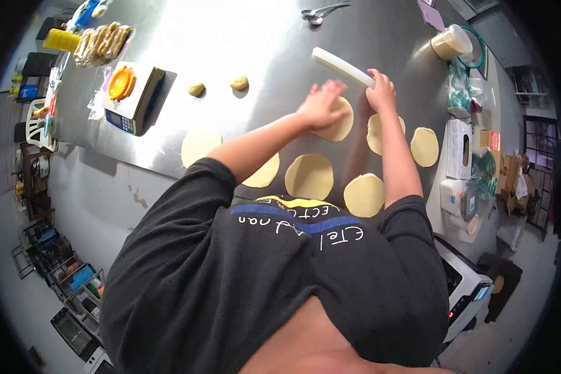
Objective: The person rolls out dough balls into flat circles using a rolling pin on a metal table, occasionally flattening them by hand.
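My left hand, slightly smeared by motion, has its fingers stretched out over the left side of a flattened dough round. My right hand is closed around the near right end of a white rolling pin, which slants away to the upper left. Under my right forearm lies another dough round, partly covered. Further dough rounds lie about my arms: one at the right edge, two nearer my body, and two by my left arm, which hides part of them.
Two small dough balls sit on the steel table. Left of them is a digital scale bearing an orange mould. Spoons lie at the back; a tub of powder stands at the right.
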{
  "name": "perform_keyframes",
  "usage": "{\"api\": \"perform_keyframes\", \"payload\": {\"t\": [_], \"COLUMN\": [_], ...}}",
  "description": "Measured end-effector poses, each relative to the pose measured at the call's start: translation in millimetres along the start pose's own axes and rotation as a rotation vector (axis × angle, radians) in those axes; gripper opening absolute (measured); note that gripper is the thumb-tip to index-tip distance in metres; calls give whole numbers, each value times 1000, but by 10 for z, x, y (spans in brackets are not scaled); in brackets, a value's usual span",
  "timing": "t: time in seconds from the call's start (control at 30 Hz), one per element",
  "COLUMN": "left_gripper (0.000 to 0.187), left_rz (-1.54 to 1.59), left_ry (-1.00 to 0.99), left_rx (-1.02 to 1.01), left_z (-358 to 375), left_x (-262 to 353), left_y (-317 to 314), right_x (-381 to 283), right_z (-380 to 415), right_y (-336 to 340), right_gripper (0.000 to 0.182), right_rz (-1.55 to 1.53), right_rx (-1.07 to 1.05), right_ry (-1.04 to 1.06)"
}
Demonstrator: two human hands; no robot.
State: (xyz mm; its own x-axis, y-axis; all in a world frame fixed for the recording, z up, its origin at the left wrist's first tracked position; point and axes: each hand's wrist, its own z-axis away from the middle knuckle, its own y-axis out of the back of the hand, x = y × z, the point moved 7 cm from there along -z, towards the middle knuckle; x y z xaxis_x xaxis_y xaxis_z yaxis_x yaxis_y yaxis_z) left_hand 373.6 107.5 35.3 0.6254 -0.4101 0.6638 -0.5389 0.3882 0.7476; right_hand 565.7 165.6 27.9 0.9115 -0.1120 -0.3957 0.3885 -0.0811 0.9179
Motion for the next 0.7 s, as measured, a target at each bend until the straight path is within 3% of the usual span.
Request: {"api": "perform_keyframes", "payload": {"t": [0.07,0.13,0.17,0.23,0.33,0.43,0.53,0.7], "left_gripper": [66,64,70,93,96,93,95,95], "left_rz": [-63,-183,-374,-392,-226,-154,36,109], "left_ry": [-5,113,294,545,486,311,-11,-200], "left_rx": [354,533,417,221,151,192,126,-10], "left_z": [118,485,600,802,878,820,858,914], "left_x": [-341,-761,-1062,-1558,-1921,-1891,-1554,-1274], "left_y": [661,1307,1462,1510,1316,1309,1209,881], "right_x": [-63,-101,-84,-146,-482,-803,-1036,-1161], "right_z": [87,125,152,350,766,1232,1661,2154], "right_y": [37,91,130,186,385,310,240,276], "right_gripper": [56,60,62,63,64,65,67,66], "right_rz": [57,113,111,122,34,-51,-90,-92], "right_rx": [26,57,87,115,316,339,333,292], "right_ry": [-13,-49,-62,-109,-192,-212,-218,-268]}}
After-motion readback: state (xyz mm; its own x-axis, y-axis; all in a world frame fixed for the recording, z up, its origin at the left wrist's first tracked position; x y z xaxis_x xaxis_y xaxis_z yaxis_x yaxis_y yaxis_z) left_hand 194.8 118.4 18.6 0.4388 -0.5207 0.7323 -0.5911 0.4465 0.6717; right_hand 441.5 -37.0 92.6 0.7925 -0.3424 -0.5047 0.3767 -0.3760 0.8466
